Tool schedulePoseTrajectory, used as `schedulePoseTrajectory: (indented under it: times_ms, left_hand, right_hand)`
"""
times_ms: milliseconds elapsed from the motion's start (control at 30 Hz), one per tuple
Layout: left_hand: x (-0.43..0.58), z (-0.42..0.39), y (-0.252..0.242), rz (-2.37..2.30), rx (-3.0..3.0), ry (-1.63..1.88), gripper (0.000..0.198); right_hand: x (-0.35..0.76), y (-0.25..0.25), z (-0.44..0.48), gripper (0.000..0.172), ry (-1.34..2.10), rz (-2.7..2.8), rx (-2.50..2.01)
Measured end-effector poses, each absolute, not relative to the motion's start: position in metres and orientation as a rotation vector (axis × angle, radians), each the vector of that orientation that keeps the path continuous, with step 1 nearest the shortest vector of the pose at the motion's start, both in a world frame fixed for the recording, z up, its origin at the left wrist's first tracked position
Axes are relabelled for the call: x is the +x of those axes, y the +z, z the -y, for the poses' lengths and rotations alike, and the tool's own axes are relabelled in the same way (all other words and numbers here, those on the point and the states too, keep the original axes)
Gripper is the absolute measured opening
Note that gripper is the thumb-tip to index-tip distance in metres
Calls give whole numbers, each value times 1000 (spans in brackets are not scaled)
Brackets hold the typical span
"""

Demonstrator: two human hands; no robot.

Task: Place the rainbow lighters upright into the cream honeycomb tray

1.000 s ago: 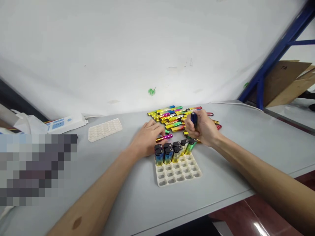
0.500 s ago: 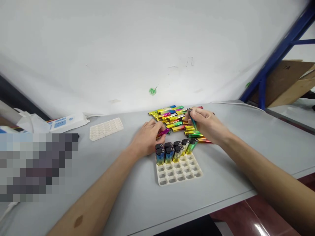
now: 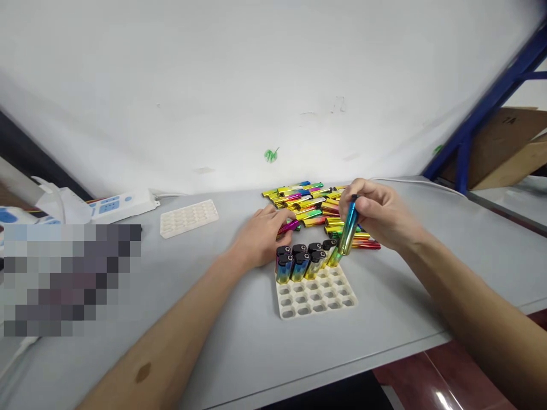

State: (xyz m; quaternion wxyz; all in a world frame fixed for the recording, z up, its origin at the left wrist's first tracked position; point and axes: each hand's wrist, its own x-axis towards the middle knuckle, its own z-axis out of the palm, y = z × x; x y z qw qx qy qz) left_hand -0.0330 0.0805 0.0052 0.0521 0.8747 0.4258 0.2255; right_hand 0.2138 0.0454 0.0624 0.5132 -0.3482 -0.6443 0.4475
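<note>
My right hand (image 3: 382, 215) pinches a shiny blue-to-gold lighter (image 3: 349, 226) by its top and holds it nearly upright over the back right corner of a cream tray (image 3: 318, 296) with many small cells. Several lighters with black caps (image 3: 304, 261) stand in the tray's back rows. My left hand (image 3: 261, 234) rests on the grey table just left of the tray, its fingers closed on a magenta and gold lighter (image 3: 289, 226). A heap of loose multicoloured lighters (image 3: 305, 202) lies behind both hands.
A second cream tray (image 3: 188, 217) lies flat at the back left, next to a white power strip (image 3: 117, 204). The white wall rises behind the table. A blue rack post (image 3: 482, 114) and cardboard (image 3: 508, 145) stand at the right. The table's front edge runs below the tray.
My right hand has lifted a blue-gold lighter out of the heap and brought it down and toward the tray. My left hand stays on the magenta lighter.
</note>
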Motion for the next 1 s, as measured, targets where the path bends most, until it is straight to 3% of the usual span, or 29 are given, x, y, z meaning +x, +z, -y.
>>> schedulePoseTrajectory:
  times_ms: [433,867,1000]
  left_hand:
    - [-33,-83,4,-1272,2662,688,26]
    - [-34,-82,4,-1286,2667,683,26]
    - [-33,-82,4,-1290,2655,708,25]
  right_hand:
    - [207,54,-41,28,992,2192,-769]
    - [209,55,-38,31,970,2278,-747]
    - [208,54,-42,26,1049,2155,-742]
